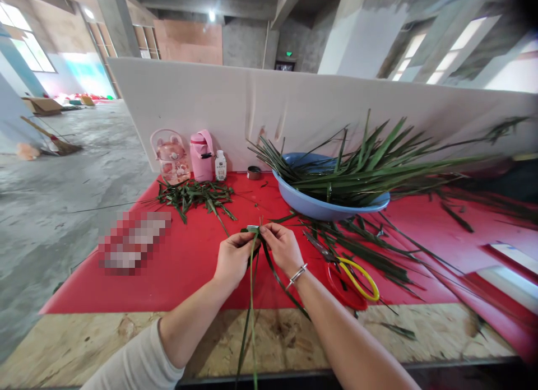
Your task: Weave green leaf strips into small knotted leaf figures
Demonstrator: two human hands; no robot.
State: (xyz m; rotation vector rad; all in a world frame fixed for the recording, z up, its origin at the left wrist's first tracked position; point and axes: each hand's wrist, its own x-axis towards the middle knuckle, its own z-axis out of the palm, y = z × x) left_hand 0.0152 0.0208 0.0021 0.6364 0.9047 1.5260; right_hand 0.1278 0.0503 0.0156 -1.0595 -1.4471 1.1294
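Long green leaf strips (253, 289) hang from a small woven piece (252, 229) pinched between both hands above the red cloth. My left hand (233, 255) is closed on the left side of that piece. From the right, my right hand (283, 247) closes on it with thumb and forefinger; a silver bracelet (296, 274) circles that wrist. Several strips trail down past the table's front edge. Scissors (336, 261) with one yellow and one red handle lie to the right of my right hand, their blades pointing away from me. The fingers partly hide the woven piece.
A blue basin (328, 209) full of long leaves stands behind my hands. Leaf scraps (195, 196) are heaped at back left, near a clear pink bottle (172, 160), a pink flask (202, 157) and a small white bottle (221, 166). A white board (202, 104) rises behind them.
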